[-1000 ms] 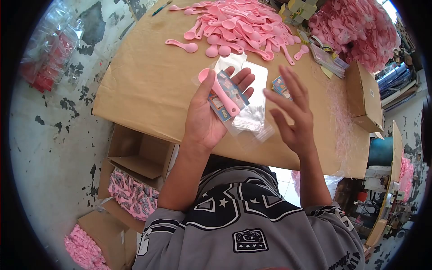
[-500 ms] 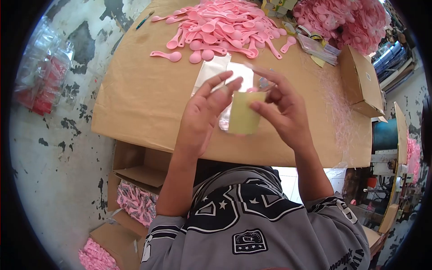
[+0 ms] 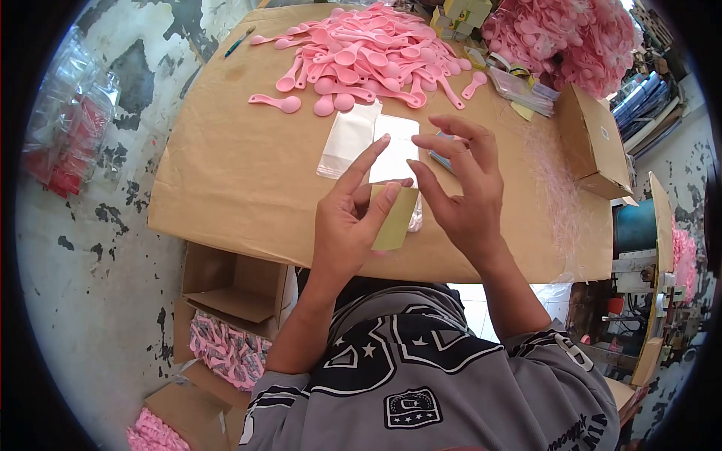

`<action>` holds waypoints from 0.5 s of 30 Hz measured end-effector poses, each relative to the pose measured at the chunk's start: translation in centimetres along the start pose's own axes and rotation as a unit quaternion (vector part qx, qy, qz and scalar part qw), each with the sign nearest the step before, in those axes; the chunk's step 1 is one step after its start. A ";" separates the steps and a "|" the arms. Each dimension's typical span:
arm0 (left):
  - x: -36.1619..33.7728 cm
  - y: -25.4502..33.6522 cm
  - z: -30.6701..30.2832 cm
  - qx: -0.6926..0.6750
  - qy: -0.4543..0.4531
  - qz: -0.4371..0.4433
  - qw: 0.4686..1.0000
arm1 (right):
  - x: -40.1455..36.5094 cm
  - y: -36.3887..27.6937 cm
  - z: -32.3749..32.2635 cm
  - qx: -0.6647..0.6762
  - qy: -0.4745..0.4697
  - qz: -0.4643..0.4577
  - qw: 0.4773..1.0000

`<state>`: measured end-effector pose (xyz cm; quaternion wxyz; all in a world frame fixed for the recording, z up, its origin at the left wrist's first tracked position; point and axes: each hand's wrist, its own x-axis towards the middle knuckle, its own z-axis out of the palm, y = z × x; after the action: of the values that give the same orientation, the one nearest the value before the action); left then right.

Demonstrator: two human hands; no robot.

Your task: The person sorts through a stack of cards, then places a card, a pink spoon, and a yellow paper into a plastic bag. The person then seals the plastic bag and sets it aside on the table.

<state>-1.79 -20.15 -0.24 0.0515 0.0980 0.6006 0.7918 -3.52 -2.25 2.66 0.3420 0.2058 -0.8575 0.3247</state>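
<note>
Transferred flat yellow-green rectangular card (image 3: 395,219) from right hand (image 3: 468,188) to left hand (image 3: 344,224), pinching it between thumb and fingers above brown paper-covered table (image 3: 226,173). Held hands apart, with right fingers curved and empty; apparently left support to one hand.

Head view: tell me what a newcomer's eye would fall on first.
Probably the pile of pink spoons toward the far side of the brown-covered table. Next, perhaps, the yellow-green card held in the left hand near the table's front edge, with the open right hand beside it.
</note>
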 end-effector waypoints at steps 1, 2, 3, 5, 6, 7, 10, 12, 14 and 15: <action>-0.2 0.4 0.2 0.017 0.002 -0.002 1.000 | 0.3 -0.2 0.1 -0.026 0.002 -0.016 1.000; -0.3 0.7 0.4 0.033 0.004 -0.003 0.999 | 0.4 -0.3 0.3 -0.032 0.002 -0.015 0.999; -0.4 0.4 0.3 0.050 -0.003 0.002 0.999 | 0.5 -0.3 0.3 -0.044 0.004 -0.027 0.999; -0.4 -0.3 0.1 0.083 -0.016 0.010 0.996 | 0.6 -0.4 0.5 -0.068 0.008 -0.048 0.997; -0.6 0.1 0.3 0.113 -0.012 0.009 0.993 | 0.5 -0.3 0.7 -0.066 0.011 -0.044 0.997; -0.6 0.3 0.4 0.143 -0.012 0.018 0.989 | 0.4 -0.3 0.8 -0.065 0.013 -0.040 0.997; -0.7 0.5 0.6 0.211 -0.016 0.039 0.977 | 0.2 -0.2 0.7 -0.055 0.026 -0.029 0.998; -0.8 0.6 1.0 0.226 -0.025 0.049 0.973 | 0.2 0.0 0.3 -0.035 0.034 -0.017 0.999; -1.0 1.4 1.3 0.234 -0.039 0.043 0.971 | 0.4 0.5 -0.2 -0.003 0.041 0.000 0.999; -1.0 1.7 1.4 0.238 -0.046 0.040 0.969 | 0.4 0.9 -0.4 0.052 0.058 0.044 0.996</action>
<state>-0.42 -19.46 1.66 0.0226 0.1672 0.7647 0.6219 -4.15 -1.36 2.78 0.3651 0.1660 -0.8263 0.3955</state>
